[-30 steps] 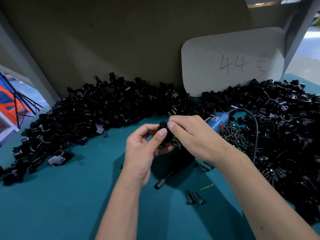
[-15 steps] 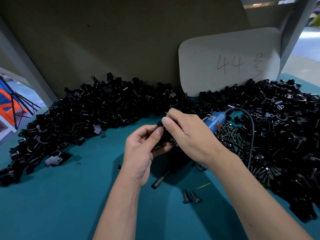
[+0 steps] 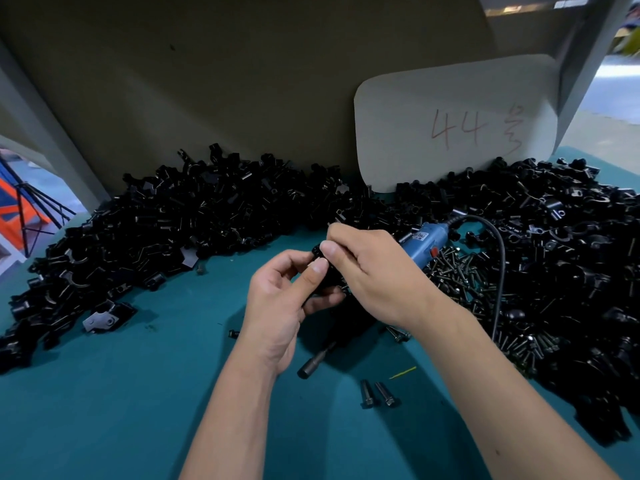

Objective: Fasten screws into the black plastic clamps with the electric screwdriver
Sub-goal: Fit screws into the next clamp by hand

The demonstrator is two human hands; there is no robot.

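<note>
Both hands meet mid-frame above the teal table mat. Left hand grips a small black plastic clamp, thumb on its near face, fingers curled round behind and under. Right hand pinches the top of the same clamp with thumb and forefinger; whether a screw sits under those fingertips can't be made out, too dark and covered. Clamp is held just above the mat, not resting on it.

Blue electric screwdriver lies on the mat behind the right hand, body tilted, mostly hidden by the wrist; its dark metal bit tip sticks out below the hands, pointing toward the camera. Black cable curves from its rear end over the screw pile. Neither hand touches it.

Loose dark screws are heaped right of the screwdriver, beside the right forearm. Two single black screws lie side by side on the mat near the bit tip. Large heap of black plastic clamps runs along the back from left to far right. One clamp with a grey metal plate sits at the left heap's near edge. White rounded card with red "44" writing leans against the beige back panel.
</note>
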